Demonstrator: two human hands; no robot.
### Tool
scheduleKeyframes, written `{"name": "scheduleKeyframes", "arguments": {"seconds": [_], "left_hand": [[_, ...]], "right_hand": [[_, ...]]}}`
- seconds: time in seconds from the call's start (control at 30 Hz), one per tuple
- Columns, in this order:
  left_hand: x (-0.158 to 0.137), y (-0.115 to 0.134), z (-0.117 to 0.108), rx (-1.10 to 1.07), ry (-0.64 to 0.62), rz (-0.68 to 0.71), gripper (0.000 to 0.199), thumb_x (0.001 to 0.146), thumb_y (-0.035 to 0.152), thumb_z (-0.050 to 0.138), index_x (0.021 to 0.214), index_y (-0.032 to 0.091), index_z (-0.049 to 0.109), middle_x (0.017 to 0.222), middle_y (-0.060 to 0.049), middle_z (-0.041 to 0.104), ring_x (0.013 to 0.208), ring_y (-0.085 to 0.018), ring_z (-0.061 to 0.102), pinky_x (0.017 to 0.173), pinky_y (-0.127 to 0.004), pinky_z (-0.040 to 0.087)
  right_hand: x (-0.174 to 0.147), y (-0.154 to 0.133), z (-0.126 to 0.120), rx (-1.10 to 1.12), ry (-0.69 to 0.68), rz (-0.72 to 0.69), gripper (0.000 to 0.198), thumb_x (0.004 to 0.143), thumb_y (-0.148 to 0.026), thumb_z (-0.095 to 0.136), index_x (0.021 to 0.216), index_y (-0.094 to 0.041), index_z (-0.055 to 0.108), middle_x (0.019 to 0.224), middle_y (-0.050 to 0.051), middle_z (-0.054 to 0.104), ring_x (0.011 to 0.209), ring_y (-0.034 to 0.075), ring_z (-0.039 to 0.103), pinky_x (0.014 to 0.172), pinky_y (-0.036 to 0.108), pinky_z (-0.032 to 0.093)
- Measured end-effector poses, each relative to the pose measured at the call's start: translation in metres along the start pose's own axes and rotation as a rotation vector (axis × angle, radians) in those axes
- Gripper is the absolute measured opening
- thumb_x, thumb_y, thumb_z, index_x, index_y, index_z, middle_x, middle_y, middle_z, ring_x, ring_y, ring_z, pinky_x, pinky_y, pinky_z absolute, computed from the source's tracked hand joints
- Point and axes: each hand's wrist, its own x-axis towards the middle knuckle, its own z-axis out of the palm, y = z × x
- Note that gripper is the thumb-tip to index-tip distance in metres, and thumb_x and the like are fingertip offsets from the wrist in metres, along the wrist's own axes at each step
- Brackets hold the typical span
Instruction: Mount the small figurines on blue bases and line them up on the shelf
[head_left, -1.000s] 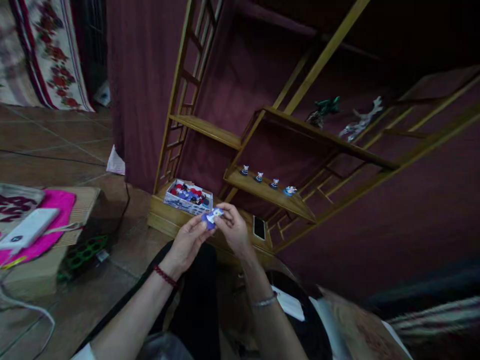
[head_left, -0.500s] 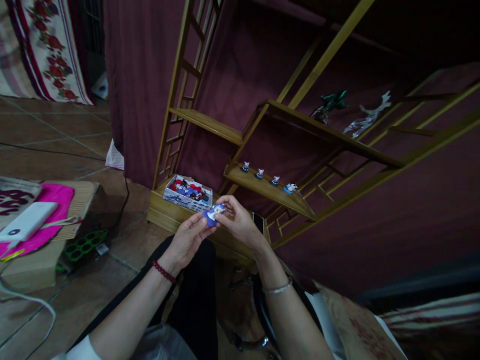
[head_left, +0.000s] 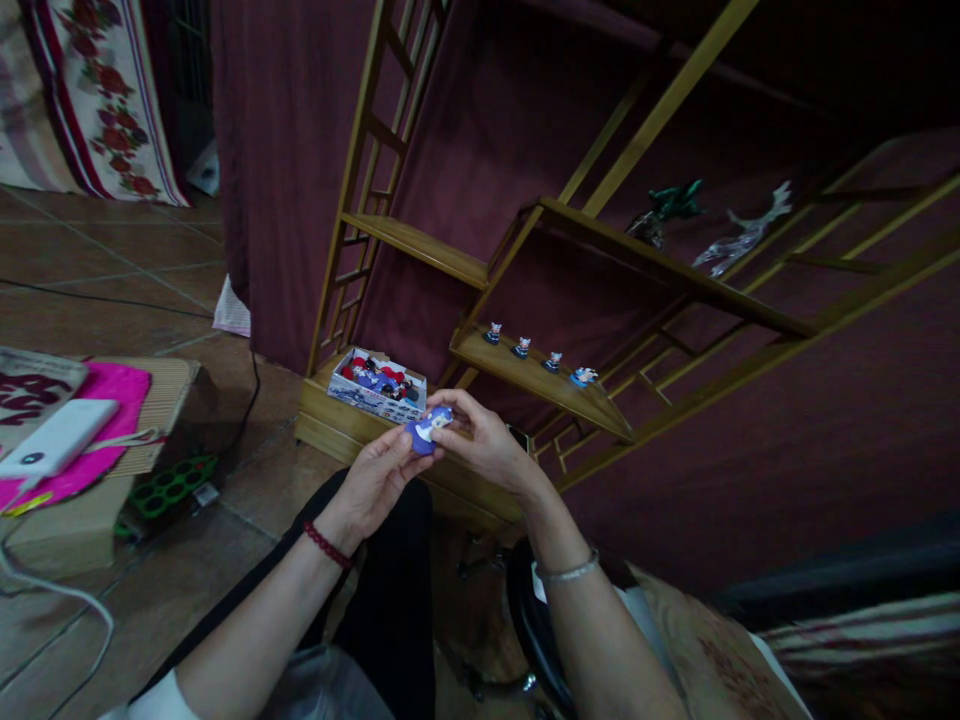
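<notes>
One purple-and-white figurine [head_left: 428, 432], in the air on the near side of the patterned box [head_left: 373, 401], close to its right end. Left hand [head_left: 377, 483]: thumb and fingers gripping the purple base. Right hand [head_left: 491, 445]: thumb and fingertips pinching the other end. Patterned box has its top open, loaded with red, purple and dark pieces; sits on the wooden ledge [head_left: 328, 424]. Right of the box and higher: shelf [head_left: 517, 372] with four small figurines [head_left: 553, 361] in a row, spaced apart. Well left of the box: white device [head_left: 64, 437] on pink cloth [head_left: 127, 388].
</notes>
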Motion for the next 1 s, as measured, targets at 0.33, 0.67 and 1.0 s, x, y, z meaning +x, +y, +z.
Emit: {"name": "scheduleKeyframes", "arguments": {"seconds": [0.33,0.67,1.0], "left_hand": [[0.000,-0.001,0.003,0.004,-0.015,-0.017,0.026,0.076,0.026,0.059,0.098,0.012,0.060,0.097,-0.008,0.064,0.085,-0.018,0.062,0.080,-0.027,0.045],[-0.001,0.000,0.004,-0.040,0.004,-0.031,0.023,0.076,0.027,0.060,0.092,0.011,0.063,0.089,-0.007,0.066,0.081,-0.017,0.063,0.082,-0.029,0.047],[-0.007,-0.002,0.004,-0.111,0.005,-0.049,0.021,0.077,0.027,0.059,0.089,0.011,0.064,0.089,-0.006,0.067,0.079,-0.015,0.063,0.079,-0.025,0.048]], "right_hand": [[0.009,-0.020,-0.020,-0.231,-0.169,-0.127,0.018,0.078,-0.018,0.053,0.095,-0.019,0.058,0.092,0.002,0.060,0.084,0.014,0.055,0.076,0.026,0.042],[0.014,-0.027,-0.023,-0.293,-0.246,-0.202,0.015,0.079,-0.018,0.053,0.093,-0.020,0.059,0.089,0.002,0.059,0.082,0.014,0.054,0.074,0.025,0.041],[0.013,-0.035,-0.023,-0.315,-0.297,-0.247,0.017,0.079,-0.017,0.052,0.095,-0.020,0.057,0.091,0.002,0.060,0.085,0.014,0.054,0.077,0.025,0.040]]}}
